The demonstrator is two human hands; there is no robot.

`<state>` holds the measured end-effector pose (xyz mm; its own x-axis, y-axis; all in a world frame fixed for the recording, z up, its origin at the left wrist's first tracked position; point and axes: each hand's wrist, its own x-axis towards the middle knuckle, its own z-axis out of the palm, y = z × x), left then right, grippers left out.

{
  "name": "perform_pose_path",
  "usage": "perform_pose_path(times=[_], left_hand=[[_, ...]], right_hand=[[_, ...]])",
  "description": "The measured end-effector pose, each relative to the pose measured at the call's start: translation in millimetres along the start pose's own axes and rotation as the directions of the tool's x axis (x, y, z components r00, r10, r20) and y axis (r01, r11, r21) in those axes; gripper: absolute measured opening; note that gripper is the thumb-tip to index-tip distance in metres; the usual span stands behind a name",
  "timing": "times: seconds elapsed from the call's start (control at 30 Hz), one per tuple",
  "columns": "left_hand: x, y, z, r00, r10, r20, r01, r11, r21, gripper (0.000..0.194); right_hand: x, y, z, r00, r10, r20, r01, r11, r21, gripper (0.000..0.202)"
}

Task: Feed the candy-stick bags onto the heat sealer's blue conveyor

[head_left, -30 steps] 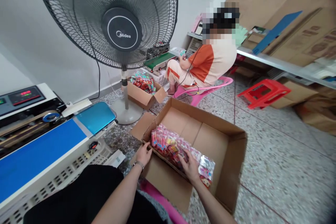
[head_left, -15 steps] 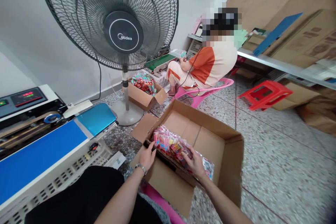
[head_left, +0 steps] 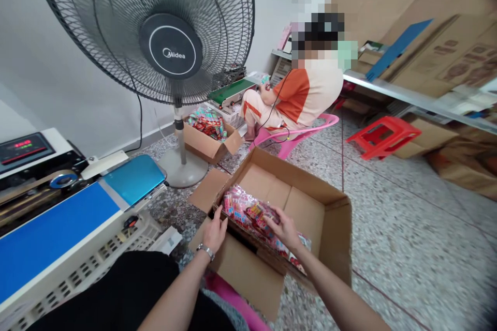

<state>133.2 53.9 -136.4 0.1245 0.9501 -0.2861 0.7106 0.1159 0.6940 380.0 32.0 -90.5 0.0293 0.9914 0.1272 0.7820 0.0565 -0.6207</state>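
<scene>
A large open cardboard box point(head_left: 332, 238) stands in front of me, with a row of pink and red plastic packets point(head_left: 243, 209) along its near side. My left hand point(head_left: 215, 231) is at the box's near left edge, fingers apart, holding nothing, a metal watch on the wrist. Over the packets, my right hand point(head_left: 285, 230) has its thumb and fingers round a red and yellow packet point(head_left: 258, 213) at the top of the row. The undersides of the right fingers are partly hidden.
At left is a machine with a blue belt point(head_left: 58, 232). A standing fan point(head_left: 171, 51) rises beyond it. A smaller box of packets point(head_left: 202, 142) sits behind. Another person point(head_left: 306, 88) sits on a pink chair; a red stool point(head_left: 384, 137) is at right.
The whole view has shifted slightly, so most things appear further left. My right hand has moved a little over the packets; my left hand stays by the box edge.
</scene>
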Motion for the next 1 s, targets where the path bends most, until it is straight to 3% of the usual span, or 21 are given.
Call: perform_pose_path(times=[0.47,0.6,0.7,0.8,0.87,0.93,1.0], left_hand=[[-1,5,-1.1,0.996,0.067,-0.065,-0.072,0.995,-0.072,0.05],[-3,10,-3.7,0.991,0.053,-0.122,-0.076,0.978,-0.195,0.048],[-3,18,-8.5,0.979,0.077,-0.188,-0.136,0.935,-0.327,0.048],[-1,35,-22.4,0.95,0.171,-0.26,-0.263,0.888,-0.377,0.058],[1,50,-37.8,0.934,0.251,-0.254,-0.335,0.861,-0.383,0.072],[3,63,-56.2,0.921,0.335,-0.198,-0.389,0.818,-0.425,0.083],[4,71,-74.5,0.901,0.424,-0.093,-0.407,0.751,-0.521,0.079]], right_hand=[[3,-4,10,0.998,-0.035,0.046,0.036,0.999,-0.016,0.039],[11,-10,-2,0.998,-0.043,0.042,0.044,0.999,-0.03,0.039],[25,-21,-22,0.995,-0.068,0.077,0.07,0.997,-0.027,0.039],[45,-43,-47,0.972,-0.139,0.188,0.141,0.99,0.002,0.038],[61,-64,-61,0.94,-0.204,0.272,0.201,0.979,0.04,0.039],[77,-87,-69,0.893,-0.277,0.355,0.256,0.961,0.104,0.04],[89,-110,-69,0.836,-0.348,0.424,0.296,0.937,0.185,0.039]])
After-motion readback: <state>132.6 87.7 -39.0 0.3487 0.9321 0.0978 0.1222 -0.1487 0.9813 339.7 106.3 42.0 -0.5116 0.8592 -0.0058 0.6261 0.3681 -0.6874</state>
